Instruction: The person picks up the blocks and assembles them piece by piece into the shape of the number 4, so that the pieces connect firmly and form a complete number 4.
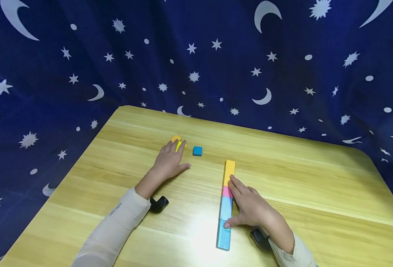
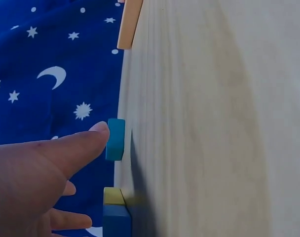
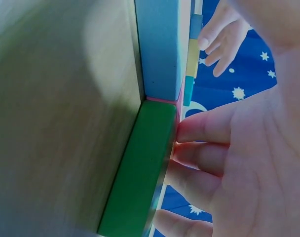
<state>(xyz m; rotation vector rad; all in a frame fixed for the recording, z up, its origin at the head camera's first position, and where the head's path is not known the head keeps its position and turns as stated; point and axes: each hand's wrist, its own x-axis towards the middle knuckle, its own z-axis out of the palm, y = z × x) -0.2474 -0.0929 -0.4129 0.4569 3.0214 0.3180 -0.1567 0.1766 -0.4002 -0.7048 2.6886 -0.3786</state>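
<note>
My left hand (image 1: 169, 161) lies low over a yellow block (image 1: 180, 145) and an orange block (image 1: 176, 138), fingers extended and thumb spread. A small blue block (image 1: 197, 151) sits to its right. In the left wrist view, a yellow block (image 2: 113, 196) and a blue block (image 2: 117, 219) stand side by side near the fingers. My right hand (image 1: 251, 205) touches a straight row of blocks with outstretched fingertips and thumb: orange (image 1: 229, 172), pink (image 1: 227, 191), light blue (image 1: 226, 207) and blue (image 1: 223, 235). A green block (image 3: 140, 170) shows beside the fingers in the right wrist view.
The wooden table (image 1: 309, 193) has rounded far corners. Behind it hangs a dark blue curtain (image 1: 216, 92) printed with moons and stars. Black wrist devices show at the left wrist (image 1: 158, 204) and right wrist (image 1: 259, 239).
</note>
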